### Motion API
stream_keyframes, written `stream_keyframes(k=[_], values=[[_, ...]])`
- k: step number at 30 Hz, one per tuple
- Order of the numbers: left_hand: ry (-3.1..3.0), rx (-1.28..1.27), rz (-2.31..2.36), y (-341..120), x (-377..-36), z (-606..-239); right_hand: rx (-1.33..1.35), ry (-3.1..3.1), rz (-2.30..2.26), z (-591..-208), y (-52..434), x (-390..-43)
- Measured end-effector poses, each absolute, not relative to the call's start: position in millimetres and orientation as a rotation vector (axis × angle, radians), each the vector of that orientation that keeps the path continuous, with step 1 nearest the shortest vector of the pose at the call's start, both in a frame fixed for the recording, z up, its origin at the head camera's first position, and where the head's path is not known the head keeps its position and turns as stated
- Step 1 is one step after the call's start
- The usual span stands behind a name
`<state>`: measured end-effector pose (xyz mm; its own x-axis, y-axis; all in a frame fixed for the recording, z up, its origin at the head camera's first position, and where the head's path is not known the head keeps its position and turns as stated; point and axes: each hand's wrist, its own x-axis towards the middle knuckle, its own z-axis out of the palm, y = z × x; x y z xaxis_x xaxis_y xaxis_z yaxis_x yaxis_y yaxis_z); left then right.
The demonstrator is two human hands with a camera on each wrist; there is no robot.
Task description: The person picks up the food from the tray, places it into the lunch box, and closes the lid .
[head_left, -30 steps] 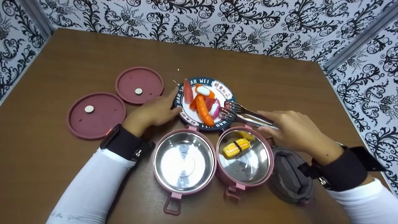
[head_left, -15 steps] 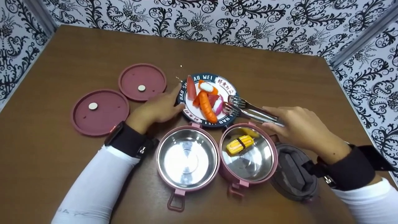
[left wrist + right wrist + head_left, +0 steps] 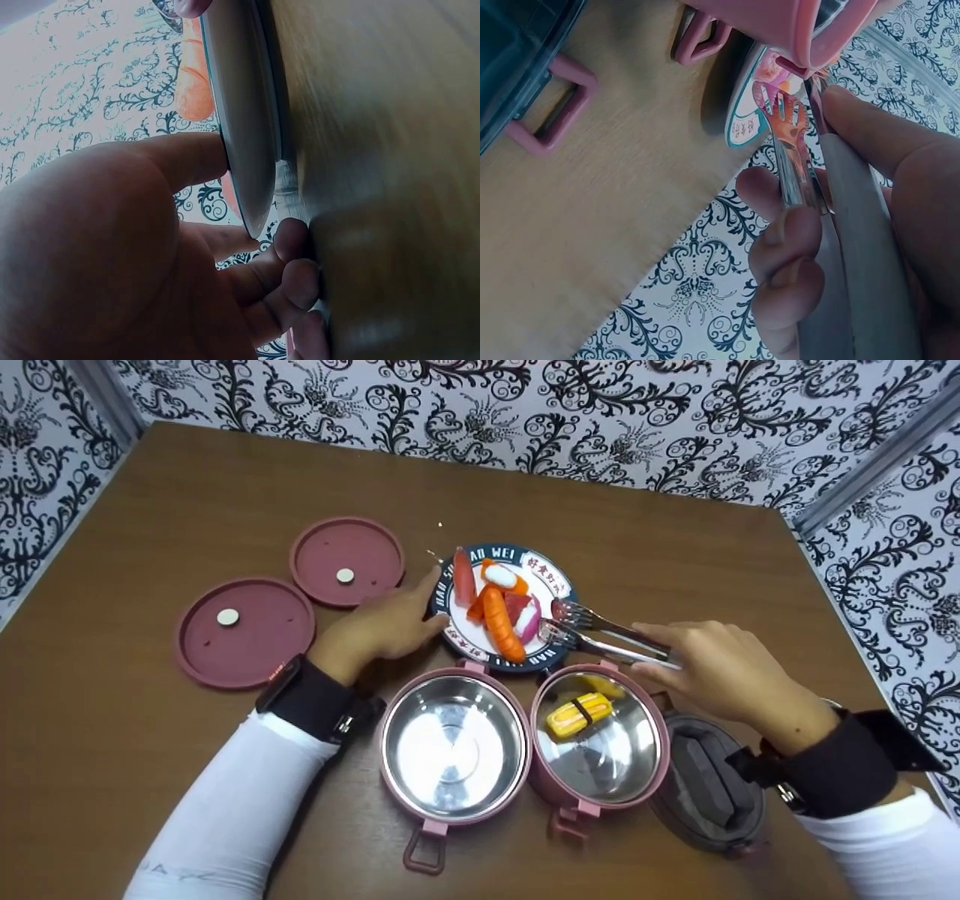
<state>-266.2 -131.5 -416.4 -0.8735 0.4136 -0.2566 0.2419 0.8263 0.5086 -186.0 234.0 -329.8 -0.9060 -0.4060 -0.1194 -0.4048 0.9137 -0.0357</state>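
From the head camera, the left hand [image 3: 379,624] rests on the brown table [image 3: 187,495] with its thumb and fingertips against the left rim of the plate [image 3: 551,572], steadying it. The plate sits at the middle of the table and carries toy food: an orange sausage [image 3: 501,624], a red piece [image 3: 464,577] on its far left, and pink and white pieces between them. The right hand [image 3: 720,669] grips metal tongs [image 3: 600,634], whose fork-like tips lie over the plate's right side, just beside the pink and white food. Near the person stand two open steel-lined pink containers: the left container [image 3: 454,750] and the right container [image 3: 600,735], which holds a yellow toy sushi piece [image 3: 578,714]. A grey lid [image 3: 709,784] lies to the right of them, under the right wrist. Two pink round lids [image 3: 246,630] lie on the left of the table, one farther than the other.

In the left wrist view, the left hand [image 3: 112,255] shows its thumb pressed on the plate's edge [image 3: 244,135] and its curled fingers against the table below the rim.

In the right wrist view, the right hand [image 3: 855,255] has fingers and thumb wrapped round the tongs [image 3: 795,150], with the toothed tips pointing toward the plate [image 3: 742,124] beneath a pink container's rim [image 3: 780,30].
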Motion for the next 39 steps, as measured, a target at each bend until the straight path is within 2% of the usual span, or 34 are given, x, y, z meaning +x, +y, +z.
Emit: stream_keyframes(k=[9, 16, 30, 39], values=[[2.67, 0.507, 0.671, -132, -266, -419, -0.646, 3.03, -0.036, -334, 234, -183], [2.672, 0.495, 0.672, -132, -265, -416, -0.758, 3.175, -0.102, -331, 240, -171], [2.658, 0.508, 0.672, -129, -267, -416, -0.97, 3.339, -0.171, -322, 245, -113], [2.644, 0.493, 0.677, -131, -265, -417, -1.046, 3.331, -0.178, -329, 257, -83]])
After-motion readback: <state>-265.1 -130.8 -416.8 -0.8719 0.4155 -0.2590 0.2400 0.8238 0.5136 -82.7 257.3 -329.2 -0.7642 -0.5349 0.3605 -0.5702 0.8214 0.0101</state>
